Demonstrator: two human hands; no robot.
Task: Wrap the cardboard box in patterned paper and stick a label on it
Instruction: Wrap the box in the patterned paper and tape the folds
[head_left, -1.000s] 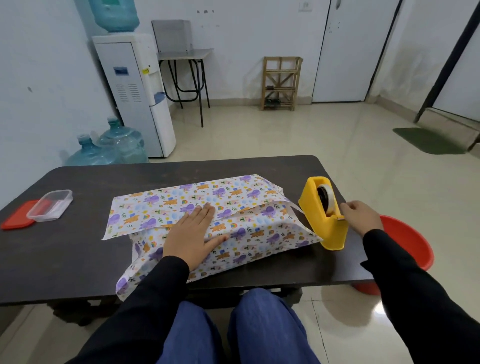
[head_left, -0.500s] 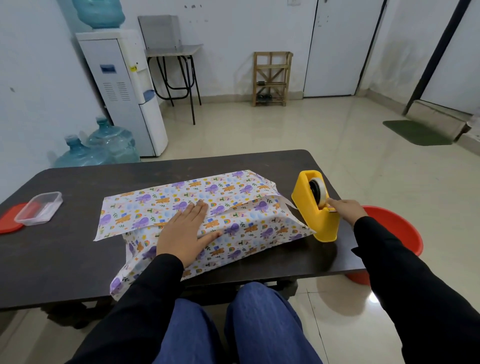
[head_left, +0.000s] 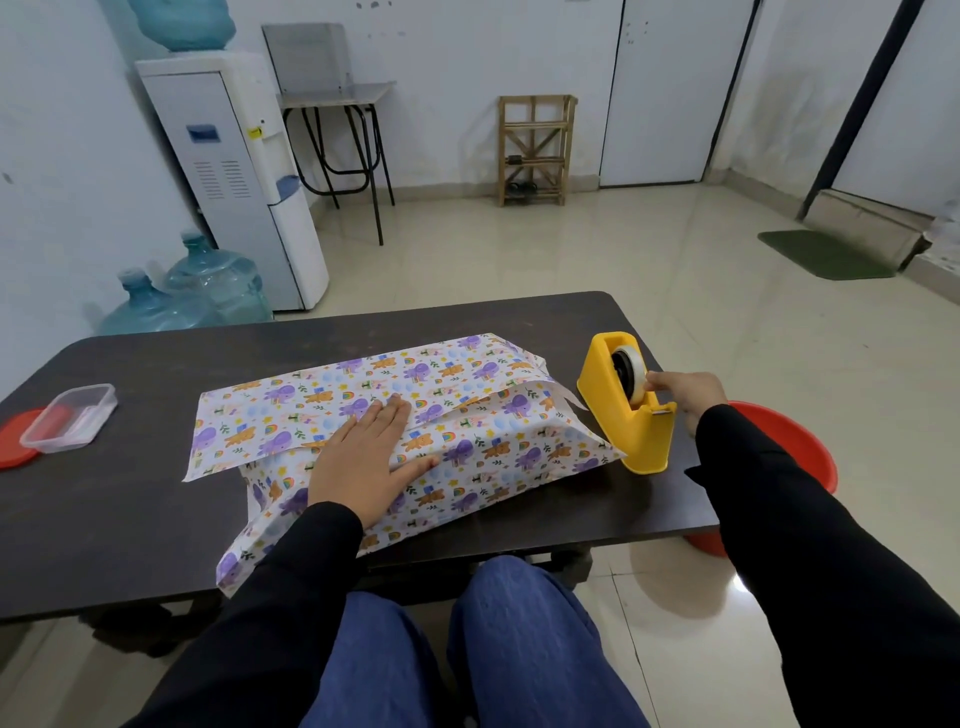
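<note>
The patterned paper (head_left: 488, 415), white with purple and orange figures, is folded over the box, which is fully hidden beneath it. My left hand (head_left: 363, 457) lies flat with straight fingers on the overlapping paper flaps and presses them down. A yellow tape dispenser (head_left: 618, 421) stands just right of the parcel. At its tape roll (head_left: 626, 371), my right hand (head_left: 685, 395) has curled fingers and pinches the tape at the roll's near side. No label is in view.
The dark table (head_left: 130, 519) carries a clear plastic container (head_left: 70, 415) on a red lid (head_left: 13, 441) at the far left. A red basin (head_left: 789, 441) sits on the floor beyond the table's right edge. My knees are under the front edge.
My right hand has moved from the dispenser's cutter end up to the tape roll. The left hand has stayed flat on the paper.
</note>
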